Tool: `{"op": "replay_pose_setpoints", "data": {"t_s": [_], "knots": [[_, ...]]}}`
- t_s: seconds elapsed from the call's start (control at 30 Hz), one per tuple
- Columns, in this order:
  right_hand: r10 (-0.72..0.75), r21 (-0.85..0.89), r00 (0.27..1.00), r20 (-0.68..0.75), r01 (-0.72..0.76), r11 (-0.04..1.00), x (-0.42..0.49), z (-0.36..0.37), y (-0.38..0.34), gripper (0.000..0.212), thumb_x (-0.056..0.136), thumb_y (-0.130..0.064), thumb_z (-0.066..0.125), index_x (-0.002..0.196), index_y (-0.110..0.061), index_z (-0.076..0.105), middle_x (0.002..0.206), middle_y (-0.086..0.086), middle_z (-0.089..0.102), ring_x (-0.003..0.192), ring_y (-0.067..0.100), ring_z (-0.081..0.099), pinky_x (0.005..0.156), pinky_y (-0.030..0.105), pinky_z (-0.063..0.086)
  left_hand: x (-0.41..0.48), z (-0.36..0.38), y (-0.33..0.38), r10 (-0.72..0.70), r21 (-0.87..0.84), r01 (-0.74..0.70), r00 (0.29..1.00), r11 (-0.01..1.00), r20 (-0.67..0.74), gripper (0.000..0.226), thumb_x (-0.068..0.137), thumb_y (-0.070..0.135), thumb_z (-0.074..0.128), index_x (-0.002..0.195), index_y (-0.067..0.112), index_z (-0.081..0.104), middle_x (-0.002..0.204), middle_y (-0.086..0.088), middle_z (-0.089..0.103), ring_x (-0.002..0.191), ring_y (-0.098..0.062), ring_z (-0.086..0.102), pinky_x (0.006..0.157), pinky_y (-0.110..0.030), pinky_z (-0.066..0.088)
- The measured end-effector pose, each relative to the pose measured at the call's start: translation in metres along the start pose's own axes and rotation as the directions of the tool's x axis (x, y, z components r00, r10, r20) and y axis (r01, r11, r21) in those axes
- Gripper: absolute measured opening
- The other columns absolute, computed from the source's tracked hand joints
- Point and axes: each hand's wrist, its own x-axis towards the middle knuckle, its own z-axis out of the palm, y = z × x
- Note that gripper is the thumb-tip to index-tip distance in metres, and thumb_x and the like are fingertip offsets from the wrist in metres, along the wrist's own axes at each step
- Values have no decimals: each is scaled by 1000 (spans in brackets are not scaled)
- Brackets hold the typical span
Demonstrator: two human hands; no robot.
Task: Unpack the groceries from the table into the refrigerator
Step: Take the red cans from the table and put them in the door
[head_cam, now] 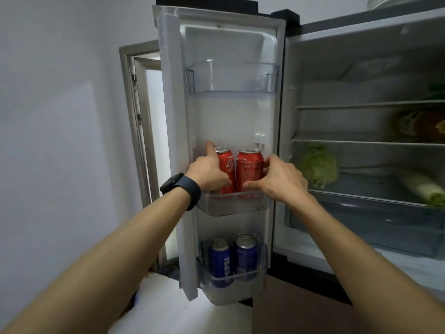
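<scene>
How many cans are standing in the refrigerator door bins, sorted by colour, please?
Red cans: 2, in the middle door bin, one held by the left hand, one by the right hand
Blue cans: 2, in the bottom door bin
Total: 4

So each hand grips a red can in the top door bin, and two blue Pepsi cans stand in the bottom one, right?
Not the top bin: in the head view the left hand grips the left red can and the right hand the right red can in the middle door bin. The Pepsi cans stand in the bottom bin.
</scene>
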Motion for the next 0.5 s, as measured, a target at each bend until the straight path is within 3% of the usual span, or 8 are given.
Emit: {"op": "replay_pose_setpoints", "data": {"t_s": [0.2,0.4,0.5], "knots": [[26,6,999,-21,-26,1000,12,-1,-14,85,61,-75,77,121,-19,55,116,6,63,102,28,63,74,36,48,5,-8,0,-5,-5,5,1000,1000,-25,94,79,24,80,147,20,15,128,-15,58,108,-35,63,92,-47,56],[-24,143,999,27,19,989,-9,-3,-9,62,66,-73,75,100,-22,63,103,0,71,88,18,65,72,30,50,-20,-3,-4,-29,-4,28,999,1000,-42,118,76,27,84,156,27,-2,139,-18,48,120,-39,56,102,-50,49],[-33,224,999,16,28,974,-13,1,8,64,77,-65,72,122,-19,63,117,0,70,103,18,65,82,29,49,-25,10,1,15,50,-11,997,999,-80,112,79,30,81,156,28,0,139,-20,42,121,-42,54,102,-51,47]]}}
